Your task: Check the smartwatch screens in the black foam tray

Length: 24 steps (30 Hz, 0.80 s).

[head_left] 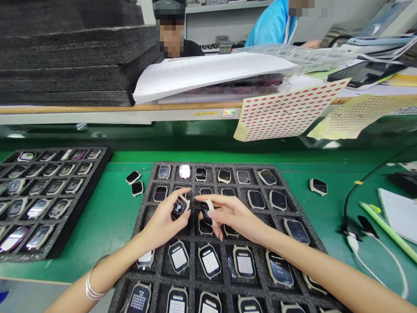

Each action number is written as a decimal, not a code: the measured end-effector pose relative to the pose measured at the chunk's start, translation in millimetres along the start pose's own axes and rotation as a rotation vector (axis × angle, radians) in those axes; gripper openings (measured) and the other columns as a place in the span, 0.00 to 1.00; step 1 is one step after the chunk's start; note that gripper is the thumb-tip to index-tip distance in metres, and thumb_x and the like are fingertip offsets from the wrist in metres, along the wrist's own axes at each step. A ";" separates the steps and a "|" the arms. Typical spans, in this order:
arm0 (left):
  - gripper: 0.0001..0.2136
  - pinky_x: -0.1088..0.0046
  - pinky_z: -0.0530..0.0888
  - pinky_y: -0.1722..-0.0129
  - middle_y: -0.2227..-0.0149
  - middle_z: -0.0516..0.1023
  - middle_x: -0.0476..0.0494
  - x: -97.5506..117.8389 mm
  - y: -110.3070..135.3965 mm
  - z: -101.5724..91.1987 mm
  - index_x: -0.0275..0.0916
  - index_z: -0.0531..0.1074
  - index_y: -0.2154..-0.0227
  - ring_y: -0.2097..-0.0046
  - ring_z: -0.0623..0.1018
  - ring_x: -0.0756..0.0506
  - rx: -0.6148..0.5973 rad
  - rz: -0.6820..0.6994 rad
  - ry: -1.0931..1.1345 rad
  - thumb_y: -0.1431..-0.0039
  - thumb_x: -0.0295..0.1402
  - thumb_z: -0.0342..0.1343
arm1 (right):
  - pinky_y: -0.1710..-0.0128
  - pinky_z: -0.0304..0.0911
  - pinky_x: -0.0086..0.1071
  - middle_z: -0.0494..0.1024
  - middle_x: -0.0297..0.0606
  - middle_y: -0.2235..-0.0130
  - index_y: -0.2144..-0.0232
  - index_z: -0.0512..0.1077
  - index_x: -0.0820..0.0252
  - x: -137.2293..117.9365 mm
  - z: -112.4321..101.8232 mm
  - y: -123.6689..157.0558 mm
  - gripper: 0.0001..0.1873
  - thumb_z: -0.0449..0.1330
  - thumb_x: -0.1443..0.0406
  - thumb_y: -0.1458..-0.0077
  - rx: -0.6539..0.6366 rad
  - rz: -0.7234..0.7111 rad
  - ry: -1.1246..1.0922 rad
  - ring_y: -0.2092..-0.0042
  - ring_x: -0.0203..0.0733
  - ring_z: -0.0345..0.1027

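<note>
My left hand (164,221) is closed on a smartwatch body (179,207) with a lit screen, held just above the middle foam tray (148,204). My right hand (230,215) pinches a second smartwatch body (206,211) beside it, fingers curled round it. Both hands hover over the tray's centre rows. The black foam tray holds several watch bodies in square pockets; those in the near rows show lit white screens (210,261), those in the far rows are dark.
A second foam tray (97,167) of watch bodies lies at the left. Three loose watch bodies (133,177) (137,188) (318,186) lie on the green mat. Cables (353,241), a green pen (387,230) and sticker sheets (286,111) are at the right. Two people sit behind the shelf.
</note>
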<state>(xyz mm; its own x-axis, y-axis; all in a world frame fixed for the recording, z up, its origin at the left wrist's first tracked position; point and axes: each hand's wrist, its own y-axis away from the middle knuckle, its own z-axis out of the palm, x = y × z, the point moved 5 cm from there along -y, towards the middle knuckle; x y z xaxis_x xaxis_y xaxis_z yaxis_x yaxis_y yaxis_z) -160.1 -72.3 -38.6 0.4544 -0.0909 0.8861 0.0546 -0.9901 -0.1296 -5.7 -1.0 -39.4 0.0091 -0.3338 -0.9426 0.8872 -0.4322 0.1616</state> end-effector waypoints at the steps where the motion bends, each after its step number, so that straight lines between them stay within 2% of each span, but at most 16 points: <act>1: 0.21 0.64 0.64 0.44 0.45 0.70 0.42 -0.1 0.0 0.0 0.41 0.63 0.46 0.45 0.70 0.42 -0.003 -0.002 0.000 0.44 0.26 0.52 | 0.77 0.67 0.26 0.74 0.38 0.67 0.45 0.66 0.63 0.1 0.1 0.1 0.26 0.62 0.62 0.44 -0.003 0.005 -0.001 0.77 0.32 0.68; 7: 0.21 0.64 0.63 0.44 0.45 0.70 0.42 0.7 0.3 -0.3 0.41 0.61 0.46 0.44 0.69 0.41 -0.007 -0.022 0.013 0.43 0.26 0.51 | 0.77 0.67 0.26 0.74 0.37 0.68 0.45 0.66 0.63 0.3 -0.5 0.5 0.26 0.63 0.61 0.45 -0.005 0.022 0.014 0.76 0.32 0.69; 10: 0.20 0.65 0.65 0.46 0.48 0.72 0.43 -0.1 0.4 -0.1 0.41 0.63 0.47 0.48 0.72 0.42 -0.008 -0.032 0.014 0.44 0.26 0.51 | 0.77 0.67 0.27 0.72 0.33 0.73 0.46 0.67 0.64 0.5 -1.2 0.1 0.25 0.63 0.62 0.45 -0.005 0.027 0.031 0.77 0.33 0.69; 15: 0.19 0.69 0.68 0.52 0.52 0.71 0.44 -0.3 1.7 -3.0 0.42 0.62 0.48 0.53 0.72 0.44 0.032 -0.017 0.047 0.43 0.27 0.51 | 0.77 0.68 0.26 0.73 0.34 0.71 0.46 0.67 0.63 -0.7 -1.8 0.1 0.25 0.63 0.61 0.46 0.008 0.024 0.030 0.77 0.33 0.69; 20: 0.19 0.73 0.70 0.64 0.64 0.71 0.49 1.2 5.5 -3.5 0.43 0.62 0.47 0.67 0.72 0.47 0.039 -0.043 0.111 0.43 0.29 0.51 | 0.78 0.67 0.26 0.73 0.34 0.71 0.46 0.67 0.63 -3.2 -1.2 2.1 0.26 0.64 0.61 0.46 -0.022 0.007 0.017 0.77 0.33 0.69; 24: 0.18 0.75 0.69 0.70 0.67 0.70 0.50 1.9 6.9 -3.9 0.43 0.63 0.49 0.70 0.70 0.49 0.066 -0.054 0.096 0.43 0.29 0.52 | 0.78 0.68 0.26 0.75 0.37 0.68 0.46 0.66 0.62 -2.7 -0.5 3.7 0.26 0.63 0.62 0.45 -0.050 0.006 0.002 0.76 0.33 0.70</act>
<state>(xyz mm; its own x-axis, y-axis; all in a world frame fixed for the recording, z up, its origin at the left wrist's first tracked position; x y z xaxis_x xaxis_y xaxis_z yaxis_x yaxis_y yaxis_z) -162.3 -79.8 -36.0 0.3625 -0.0502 0.9306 0.1363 -0.9850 -0.1062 -2.3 -1.3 -36.3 0.0157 -0.3345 -0.9423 0.9092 -0.3874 0.1526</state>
